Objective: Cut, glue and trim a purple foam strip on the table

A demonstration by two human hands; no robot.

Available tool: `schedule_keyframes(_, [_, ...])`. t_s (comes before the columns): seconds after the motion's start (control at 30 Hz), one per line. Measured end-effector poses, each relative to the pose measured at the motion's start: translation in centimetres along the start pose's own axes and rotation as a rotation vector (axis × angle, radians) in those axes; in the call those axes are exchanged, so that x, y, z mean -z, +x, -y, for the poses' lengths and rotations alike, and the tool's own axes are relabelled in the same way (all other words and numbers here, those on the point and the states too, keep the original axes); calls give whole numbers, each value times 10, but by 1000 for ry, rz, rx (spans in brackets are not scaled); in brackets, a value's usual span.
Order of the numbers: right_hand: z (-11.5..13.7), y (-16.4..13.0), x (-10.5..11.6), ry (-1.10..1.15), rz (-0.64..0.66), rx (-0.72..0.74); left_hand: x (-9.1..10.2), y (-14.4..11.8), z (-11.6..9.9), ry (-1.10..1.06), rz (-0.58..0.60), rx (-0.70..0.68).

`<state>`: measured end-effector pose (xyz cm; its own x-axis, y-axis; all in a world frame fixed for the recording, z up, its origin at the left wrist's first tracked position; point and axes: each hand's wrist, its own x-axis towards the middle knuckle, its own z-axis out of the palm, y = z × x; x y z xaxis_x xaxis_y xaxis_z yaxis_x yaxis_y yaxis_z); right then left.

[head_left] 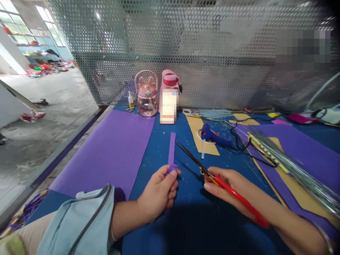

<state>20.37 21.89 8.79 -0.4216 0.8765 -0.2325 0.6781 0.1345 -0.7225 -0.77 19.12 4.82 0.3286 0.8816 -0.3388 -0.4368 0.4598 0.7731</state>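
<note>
Left hand [159,191] grip pinches the lower end of an upright purple paper strip [172,150]. Right hand [228,184] grip clasps red-handled scissors [212,175], blades parted just right of the strip.

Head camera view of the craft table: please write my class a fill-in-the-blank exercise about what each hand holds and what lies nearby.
1. The left hand pinches a narrow strip of ____ paper.
2. The right hand holds red-handled ____ with dark blades.
3. The blue glue gun lies on a ____ sheet of card.
4. The large purple paper sheet lies on the person's ____ side.

Missing words: purple; scissors; yellow; left
</note>
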Motion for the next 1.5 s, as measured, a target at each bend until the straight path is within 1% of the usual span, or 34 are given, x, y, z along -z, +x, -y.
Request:
schedule_keyframes(0.17, [4,0,7,-29,84,-2,2,0,0,-6,-18,4])
schedule_keyframes(0.27, [8,-2,12,-49,162,-26,2,0,0,0,-27,-9])
schedule_keyframes(0.33, [9,-3,14,-84,218,-45,2,0,0,-1,-41,-8])
schedule_keyframes(0.4, [7,-4,14,-137,241,-65,2,1,0,-9,-58,-5])
schedule_keyframes(0.53, [2,-6,8,-243,172,-50,1,2,1,-16,-78,-10])
schedule_keyframes(0.63, [1,-7,7,-321,167,-34,1,2,1,3,-91,-3])
schedule_keyframes(0.77, [3,-7,13,-401,162,-57,-1,3,-1,35,-128,-11])
schedule_keyframes(0.83, [3,-7,16,-403,173,-57,-2,3,-2,44,-139,-9])
schedule_keyframes(0.93, [3,-6,17,-385,177,-44,-4,2,-2,63,-125,5])
schedule_keyframes(1.17, [11,-4,9,-350,143,-77,-3,1,0,126,-61,-15])
schedule_keyframes(1.4, [14,0,-2,-314,75,-64,-2,-1,3,143,-84,-27])
schedule_keyframes(1.5, [12,1,-3,-292,78,-76,-2,-1,2,148,-91,-27])
